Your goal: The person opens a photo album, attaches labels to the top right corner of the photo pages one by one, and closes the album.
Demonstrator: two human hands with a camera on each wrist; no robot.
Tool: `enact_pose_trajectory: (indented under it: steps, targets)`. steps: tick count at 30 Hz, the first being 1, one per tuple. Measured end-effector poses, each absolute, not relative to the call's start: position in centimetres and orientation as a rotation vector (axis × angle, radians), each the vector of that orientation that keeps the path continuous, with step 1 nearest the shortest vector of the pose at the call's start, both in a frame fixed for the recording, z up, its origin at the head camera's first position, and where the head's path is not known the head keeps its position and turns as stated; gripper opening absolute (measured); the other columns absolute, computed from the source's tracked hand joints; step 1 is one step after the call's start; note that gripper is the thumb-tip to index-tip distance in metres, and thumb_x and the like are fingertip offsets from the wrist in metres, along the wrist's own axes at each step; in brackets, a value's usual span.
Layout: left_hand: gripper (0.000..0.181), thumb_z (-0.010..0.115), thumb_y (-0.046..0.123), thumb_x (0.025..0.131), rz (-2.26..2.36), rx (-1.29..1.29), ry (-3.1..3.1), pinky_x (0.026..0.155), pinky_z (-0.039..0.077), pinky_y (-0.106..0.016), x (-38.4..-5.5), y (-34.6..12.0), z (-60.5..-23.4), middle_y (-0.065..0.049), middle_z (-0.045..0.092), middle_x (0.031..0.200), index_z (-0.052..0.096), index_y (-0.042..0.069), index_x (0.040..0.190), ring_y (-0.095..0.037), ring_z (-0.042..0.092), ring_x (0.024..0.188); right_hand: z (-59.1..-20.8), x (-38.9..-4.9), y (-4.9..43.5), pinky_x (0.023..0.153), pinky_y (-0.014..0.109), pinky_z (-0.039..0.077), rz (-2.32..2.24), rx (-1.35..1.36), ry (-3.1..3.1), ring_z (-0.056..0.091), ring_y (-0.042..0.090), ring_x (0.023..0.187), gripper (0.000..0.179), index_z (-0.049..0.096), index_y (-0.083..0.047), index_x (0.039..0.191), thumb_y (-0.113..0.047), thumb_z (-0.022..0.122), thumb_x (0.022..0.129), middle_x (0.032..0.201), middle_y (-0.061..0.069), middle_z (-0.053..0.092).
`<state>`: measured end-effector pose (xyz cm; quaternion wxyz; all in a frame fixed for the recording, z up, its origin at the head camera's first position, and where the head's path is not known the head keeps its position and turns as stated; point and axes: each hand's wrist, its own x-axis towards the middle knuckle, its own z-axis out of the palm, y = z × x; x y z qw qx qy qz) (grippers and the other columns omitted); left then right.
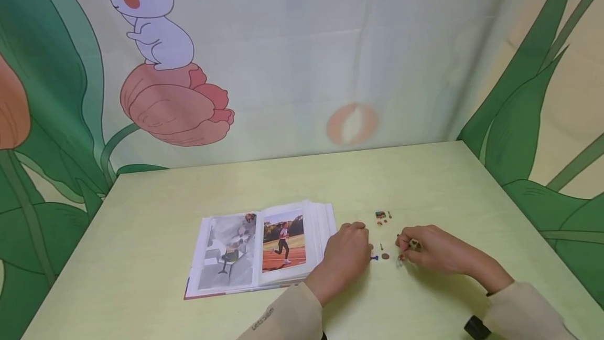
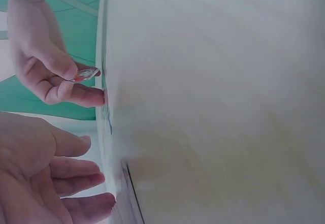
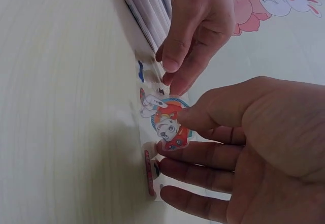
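My right hand [image 1: 439,251] pinches a clear sticker [image 3: 166,125] between thumb and forefinger. On it is a white cartoon animal in red clothes, seen best in the right wrist view. Its other fingers spread low over several small printed pictures [image 1: 380,215] on the table, which seem to lie on a transparent sheet. My left hand [image 1: 346,251] lies just left of these pictures, its fingers [image 2: 84,186] relaxed and holding nothing. Whether its fingertips touch the sheet is hard to tell. A small blue picture [image 3: 140,71] sits near those fingertips.
An open photo album [image 1: 257,277] lies left of my left hand, with a runner photo [image 1: 284,243] on its right page and a greyish photo [image 1: 228,253] on its left. The pale table [image 1: 141,256] meets a printed curtain [image 1: 292,67] at the back.
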<state>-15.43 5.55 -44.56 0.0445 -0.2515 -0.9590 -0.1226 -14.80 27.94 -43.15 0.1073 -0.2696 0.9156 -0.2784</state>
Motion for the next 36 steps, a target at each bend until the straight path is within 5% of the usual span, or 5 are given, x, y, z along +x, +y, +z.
enact_pose_trajectory:
  steps: [8, 24, 36]
  targets:
    - [0.019, 0.074, 0.019, 0.095, -0.396, -0.753, -2.926, 0.078, 0.062, -0.036, -15.4, 4.9, -43.8, -0.006, 0.070, 0.127, 0.077, 0.005, 0.107, -0.023, 0.066, 0.114, -43.5, -14.9, 27.9, 0.065, 0.023, 0.043, -0.852, -0.776, 2.698, 0.052, 0.006, 0.076, 0.017, 0.062, -0.019, 0.088, -0.005, 0.071, 0.093, 0.099, -0.005, 0.069]
    - [0.045, 0.072, 0.021, 0.098, -0.662, -0.702, -2.882, 0.105, 0.051, -0.045, -13.9, -1.1, -39.7, -0.015, 0.061, 0.143, 0.065, -0.004, 0.135, -0.031, 0.055, 0.134, -42.5, -15.0, 27.7, 0.061, 0.025, 0.053, -0.972, -0.643, 2.699, 0.062, 0.010, 0.076, 0.009, 0.065, -0.014, 0.093, -0.008, 0.070, 0.098, 0.095, -0.002, 0.072]
    - [0.048, 0.075, 0.018, 0.096, -0.714, -0.562, -2.831, 0.096, 0.054, -0.056, -13.4, -6.2, -39.6, -0.019, 0.059, 0.143, 0.063, -0.004, 0.136, -0.036, 0.056, 0.132, -40.9, -15.9, 26.3, 0.060, 0.024, 0.051, -1.018, -0.819, 2.707, 0.055, 0.005, 0.067, 0.015, 0.065, -0.014, 0.093, -0.001, 0.067, 0.098, 0.087, -0.004, 0.070]
